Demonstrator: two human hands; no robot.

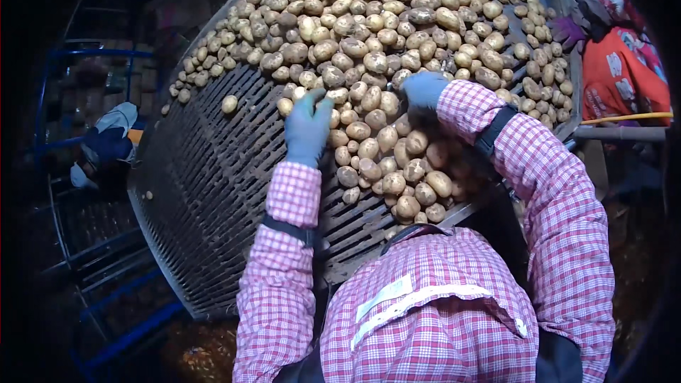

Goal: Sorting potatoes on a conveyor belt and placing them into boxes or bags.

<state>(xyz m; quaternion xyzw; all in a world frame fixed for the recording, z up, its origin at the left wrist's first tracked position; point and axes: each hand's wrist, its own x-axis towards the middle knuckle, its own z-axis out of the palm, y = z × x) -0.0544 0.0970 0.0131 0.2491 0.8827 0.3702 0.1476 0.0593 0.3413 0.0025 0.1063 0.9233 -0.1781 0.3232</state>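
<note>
My left hand (307,130), in a grey-blue knit glove with greenish fingers, rests at the left edge of a heap of potatoes (368,148). Its thumb and fingers are spread, and their tips touch or nearly touch the nearest potatoes. On the other side of this strip of potatoes is my right hand (424,90), gloved alike. Beside its fingers lies a soil-stained potato (400,78); the fingertips are partly hidden, so its grip is unclear. The potatoes vary in size, many with dark soil on them. They lie on a sloping slatted table (213,170).
One loose potato (229,104) sits on the slats to the left. At the right edge, a co-worker's purple-gloved hand (568,32) is near the rim, with a red apron (620,74) below. Another person (109,141) is at left, near blue metal frames (96,53).
</note>
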